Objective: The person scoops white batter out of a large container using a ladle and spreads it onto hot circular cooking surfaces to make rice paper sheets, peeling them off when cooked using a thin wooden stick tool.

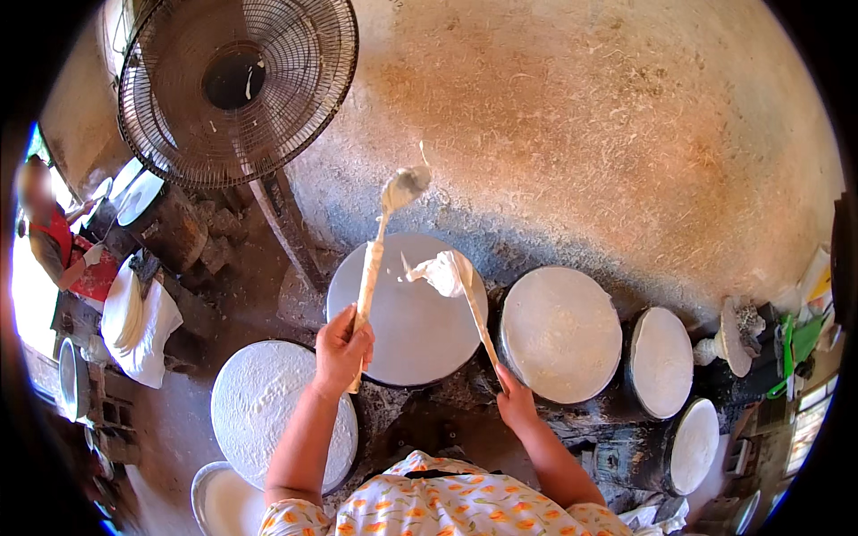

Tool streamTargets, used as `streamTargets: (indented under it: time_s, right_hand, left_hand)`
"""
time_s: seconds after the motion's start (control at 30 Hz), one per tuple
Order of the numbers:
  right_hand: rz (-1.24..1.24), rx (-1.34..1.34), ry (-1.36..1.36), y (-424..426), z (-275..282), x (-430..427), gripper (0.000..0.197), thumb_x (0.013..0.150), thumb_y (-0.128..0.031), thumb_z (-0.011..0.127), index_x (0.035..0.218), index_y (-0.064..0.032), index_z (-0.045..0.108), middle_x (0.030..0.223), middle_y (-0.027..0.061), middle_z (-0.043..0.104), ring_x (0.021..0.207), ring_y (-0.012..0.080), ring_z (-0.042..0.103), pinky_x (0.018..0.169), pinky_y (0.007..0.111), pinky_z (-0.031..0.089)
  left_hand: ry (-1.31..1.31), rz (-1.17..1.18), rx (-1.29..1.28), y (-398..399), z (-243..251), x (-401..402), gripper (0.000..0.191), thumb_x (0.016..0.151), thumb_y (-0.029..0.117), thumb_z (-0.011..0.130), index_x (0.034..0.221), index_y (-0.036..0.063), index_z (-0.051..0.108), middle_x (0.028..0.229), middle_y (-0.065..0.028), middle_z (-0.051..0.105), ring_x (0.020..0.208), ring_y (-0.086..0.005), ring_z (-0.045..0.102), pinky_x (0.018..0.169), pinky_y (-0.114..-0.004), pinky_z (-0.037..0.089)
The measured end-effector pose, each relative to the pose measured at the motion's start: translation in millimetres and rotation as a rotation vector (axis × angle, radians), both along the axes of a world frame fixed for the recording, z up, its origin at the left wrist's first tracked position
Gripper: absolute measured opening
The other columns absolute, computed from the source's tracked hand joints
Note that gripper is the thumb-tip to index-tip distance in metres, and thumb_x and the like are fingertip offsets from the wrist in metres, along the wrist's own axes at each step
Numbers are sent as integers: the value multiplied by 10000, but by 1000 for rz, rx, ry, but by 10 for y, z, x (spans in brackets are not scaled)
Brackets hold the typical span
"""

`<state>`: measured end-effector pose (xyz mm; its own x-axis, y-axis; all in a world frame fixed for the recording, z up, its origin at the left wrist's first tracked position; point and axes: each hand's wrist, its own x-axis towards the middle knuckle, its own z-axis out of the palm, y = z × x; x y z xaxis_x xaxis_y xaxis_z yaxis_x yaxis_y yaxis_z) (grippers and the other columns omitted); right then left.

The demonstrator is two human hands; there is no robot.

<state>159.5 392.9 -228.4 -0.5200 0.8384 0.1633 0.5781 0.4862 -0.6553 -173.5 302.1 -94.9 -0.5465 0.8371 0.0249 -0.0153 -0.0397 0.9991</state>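
Observation:
My left hand (343, 348) grips the pale, wrapped handle of a ladle (369, 285). Its batter-smeared metal bowl is raised beyond the round grey griddle, with a thin white strand at the tip. My right hand (516, 405) holds a thin wooden stick (479, 321) with a white, wet-looking clump (439, 273) at its far end; whether that is cloth or batter I cannot tell. Both tools are over the smooth grey griddle (409, 342) in front of me. A griddle with a bubbly white layer (268, 402) stands at the left, partly behind my left forearm.
Several white-topped round griddles (562, 335) curve away on the right. A large fan (234, 87) stands at the back left, before the stained wall (570, 134). At lower left is a basin of white liquid (231, 502). Another person (57, 234) works at far left.

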Motion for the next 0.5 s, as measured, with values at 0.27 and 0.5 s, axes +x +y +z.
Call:
streamTargets:
  time_s: [0.27,0.5]
  right_hand:
    - [-4,-262,-3,471,241,-1045,572,766,16,487,1317,-137,471,1116,236,595,1052,376,566,849,391,466]
    - [-195,-347,26,26,245,-536,567,770,11,503,1320,-126,485,1218,189,573,1102,273,582,846,332,468]
  left_hand:
    - [-174,-135,-171,-162,-269,16,151,876,72,471,729,42,490,566,-19,493,411,-87,464,369,-232,382]
    - [-258,-132,-224,-291,-248,-84,110,874,78,474,816,12,541,591,-26,493,410,-88,441,361,-230,360]
